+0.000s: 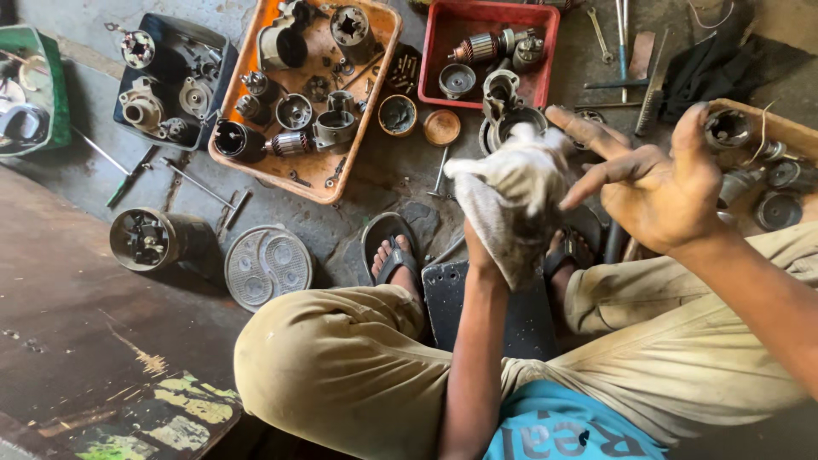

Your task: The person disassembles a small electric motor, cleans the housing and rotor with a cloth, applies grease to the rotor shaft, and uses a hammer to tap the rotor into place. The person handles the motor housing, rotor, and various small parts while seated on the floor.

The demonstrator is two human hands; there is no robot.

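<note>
With the left hand [503, 183] bunched around a grimy white rag [511, 204] and the right hand [652, 183] spread empty beside it (fingers greasy), the rag could slip to the floor [358, 226].

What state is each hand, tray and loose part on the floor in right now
left hand: wrapped in a white cloth
right hand: open, fingers spread, holding nothing
orange tray: full of metal motor parts
red tray: holds an armature and housings
round motor housing: lying on its side
sandal: on the foot
</note>
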